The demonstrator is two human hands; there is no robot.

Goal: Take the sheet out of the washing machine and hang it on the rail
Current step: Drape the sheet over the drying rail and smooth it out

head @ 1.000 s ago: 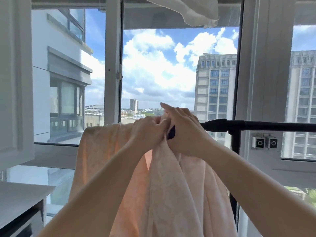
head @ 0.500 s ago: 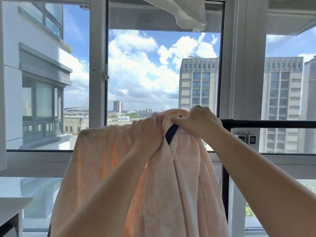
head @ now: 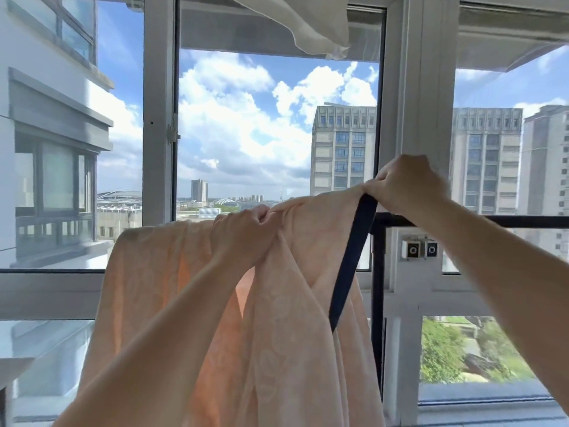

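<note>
Peach cotton sheet (head: 172,288), faint pattern, draped over black rail (head: 523,221); we log it hanging below our fingers. Left hand (head: 246,232): fingers curled, bunching sheet's top fold at rail height. Right hand (head: 406,186): fingers pinched on sheet's corner where navy trim (head: 351,263) begins, raised above rail. Trim runs down from right fingers. White curtain (head: 311,23) overhead; window frame (head: 158,118) beyond.

Left stretch of rail (head: 508,221) hidden beneath draped sheet (head: 160,272); sheet's lower part cut off by bottom edge. Fingertips of left hand (head: 246,232) buried in folds of cloth. White fabric (head: 308,20) cropped by top edge. Both forearms cropped at frame edges.
</note>
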